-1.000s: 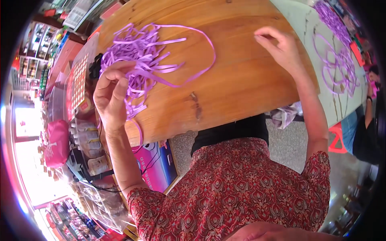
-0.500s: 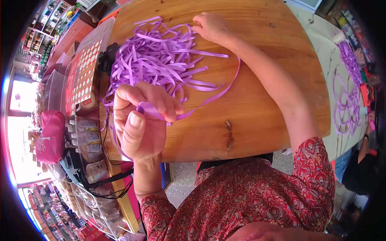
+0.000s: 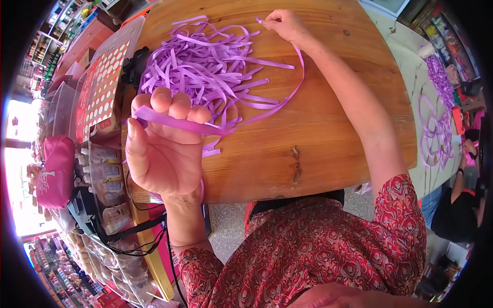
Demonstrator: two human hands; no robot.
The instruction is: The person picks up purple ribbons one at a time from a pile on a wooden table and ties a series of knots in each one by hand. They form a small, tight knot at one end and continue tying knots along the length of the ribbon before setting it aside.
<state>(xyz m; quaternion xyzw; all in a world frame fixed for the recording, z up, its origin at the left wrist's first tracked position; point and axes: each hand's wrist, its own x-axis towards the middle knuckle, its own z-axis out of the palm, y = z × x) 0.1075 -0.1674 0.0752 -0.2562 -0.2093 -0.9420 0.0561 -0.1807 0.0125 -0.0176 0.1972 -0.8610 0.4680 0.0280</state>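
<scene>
My left hand is raised palm up over the table's near left part. A purple ribbon runs across its curled fingers, with one part gripped between thumb and forefinger. From there the ribbon trails right and curves up toward my right hand, at the table's far side. That hand is closed in a pinch, and a short purple tip sticks out past its fingertips. Between and behind my hands lies a tangled heap of purple ribbons, several loose ends pointing right.
The wooden table has a curved edge. At its left stand a dotted red-and-white sheet, a pink pouch, clear bins of bottles and black cables. On a white marbled table lie more purple ribbons; a person is beside it.
My left hand has moved left and opened its fingers somewhat, so the ribbon lies stretched across them. My right hand has shifted slightly right, and the ribbon tip now shows beyond its fingers.
</scene>
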